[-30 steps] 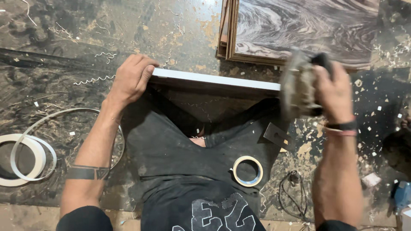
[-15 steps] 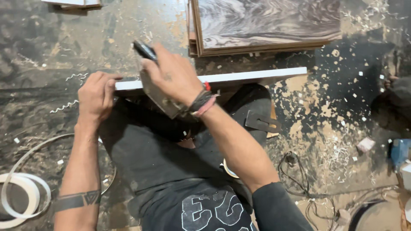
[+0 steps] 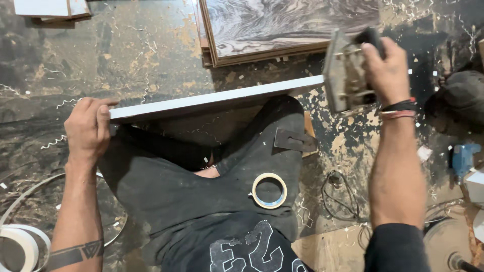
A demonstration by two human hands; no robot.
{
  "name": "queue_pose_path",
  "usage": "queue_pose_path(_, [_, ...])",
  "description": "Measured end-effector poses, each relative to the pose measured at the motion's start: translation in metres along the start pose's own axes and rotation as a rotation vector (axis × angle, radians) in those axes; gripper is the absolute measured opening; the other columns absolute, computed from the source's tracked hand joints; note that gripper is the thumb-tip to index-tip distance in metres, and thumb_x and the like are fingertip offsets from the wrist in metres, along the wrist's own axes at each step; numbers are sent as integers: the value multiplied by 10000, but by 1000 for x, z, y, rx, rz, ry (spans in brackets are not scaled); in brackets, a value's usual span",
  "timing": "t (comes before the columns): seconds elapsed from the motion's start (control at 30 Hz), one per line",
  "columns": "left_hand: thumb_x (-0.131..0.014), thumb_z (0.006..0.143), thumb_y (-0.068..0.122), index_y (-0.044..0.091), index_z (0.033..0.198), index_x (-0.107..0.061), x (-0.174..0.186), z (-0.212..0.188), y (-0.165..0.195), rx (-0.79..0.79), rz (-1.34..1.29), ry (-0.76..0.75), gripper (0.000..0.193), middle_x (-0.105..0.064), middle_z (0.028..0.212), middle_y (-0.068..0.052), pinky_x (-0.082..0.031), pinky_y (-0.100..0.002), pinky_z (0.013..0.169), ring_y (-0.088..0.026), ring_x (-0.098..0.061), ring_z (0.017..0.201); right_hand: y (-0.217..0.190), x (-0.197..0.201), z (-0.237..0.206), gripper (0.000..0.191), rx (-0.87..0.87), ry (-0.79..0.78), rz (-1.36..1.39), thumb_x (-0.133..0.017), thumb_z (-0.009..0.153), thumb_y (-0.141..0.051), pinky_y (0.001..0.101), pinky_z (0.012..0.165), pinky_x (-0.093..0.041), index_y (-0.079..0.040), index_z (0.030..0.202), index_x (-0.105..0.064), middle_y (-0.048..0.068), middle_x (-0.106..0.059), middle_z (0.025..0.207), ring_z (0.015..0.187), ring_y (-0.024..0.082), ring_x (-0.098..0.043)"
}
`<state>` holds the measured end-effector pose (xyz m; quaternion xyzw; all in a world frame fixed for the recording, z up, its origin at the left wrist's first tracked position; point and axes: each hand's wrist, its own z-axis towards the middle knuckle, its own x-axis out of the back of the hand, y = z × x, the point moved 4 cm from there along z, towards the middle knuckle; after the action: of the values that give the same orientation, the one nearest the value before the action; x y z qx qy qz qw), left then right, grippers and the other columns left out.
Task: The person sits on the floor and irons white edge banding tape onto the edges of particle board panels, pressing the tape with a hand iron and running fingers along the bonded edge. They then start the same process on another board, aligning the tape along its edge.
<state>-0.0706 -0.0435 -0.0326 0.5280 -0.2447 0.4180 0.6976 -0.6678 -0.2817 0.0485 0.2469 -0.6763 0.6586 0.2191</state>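
Observation:
A long white-edged board (image 3: 217, 97) stands on edge across my lap, running from left to right. My left hand (image 3: 88, 128) grips its left end. My right hand (image 3: 388, 70) is closed on the black handle of a small power trimmer (image 3: 345, 70), whose metal base sits at the board's right end. A roll of tape (image 3: 269, 190) rests on my dark trouser leg. A dark flat metal piece (image 3: 295, 141) lies on my right knee.
Stacked wood-grain panels (image 3: 287, 25) lie beyond the board. Coiled white edge banding (image 3: 20, 242) is at the lower left. A cable (image 3: 343, 194), a blue tool (image 3: 461, 158) and a dark bundle (image 3: 461, 93) sit at the right. Shavings cover the floor.
My right hand has carried the trimmer from the board's left part, near my left hand, back to its right end. My left hand stays on the left end.

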Motion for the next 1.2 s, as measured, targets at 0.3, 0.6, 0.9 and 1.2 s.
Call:
queue_pose_path(0.3, [-464, 1263, 230, 84, 1129, -748, -5, -3, -1, 39, 37, -40, 347, -655, 987, -117, -514, -398, 862, -304, -639, 954, 141, -36, -59, 400, -18, -18, 105, -732, 878, -175, 290, 754, -558, -9, 1237, -670, 45, -720, 1006, 829, 142, -688])
queue_pose_path(0.6, [-498, 1173, 257, 135, 1194, -733, 9, 16, 8, 60, 217, -190, 266, -702, 938, -97, -439, -471, 1034, -294, -668, 987, 197, -108, -111, 480, -275, -140, -9, -775, 917, -393, 426, 815, -523, 16, 1163, -724, 251, -725, 991, 865, 359, -675])
queue_pose_path(0.9, [-445, 1150, 358, 136, 1266, -714, -8, 60, -6, 304, 43, -352, 367, -745, 974, -109, -502, -479, 836, -339, -682, 949, 37, -31, 32, 432, 426, 56, 37, -407, 1212, -364, 404, 931, -567, -38, 1204, -690, 131, -736, 1097, 1014, 241, -701])
queue_pose_path(1.2, [-420, 1146, 383, 14, 1173, -711, -23, 55, -27, 492, -672, -296, 470, -684, 863, -25, -508, -272, 749, -110, -614, 789, -75, -159, 4, 305, 725, -381, -897, -504, 1075, -315, 513, 962, -500, -178, 1201, -746, 83, -716, 1324, 1175, 344, -669])
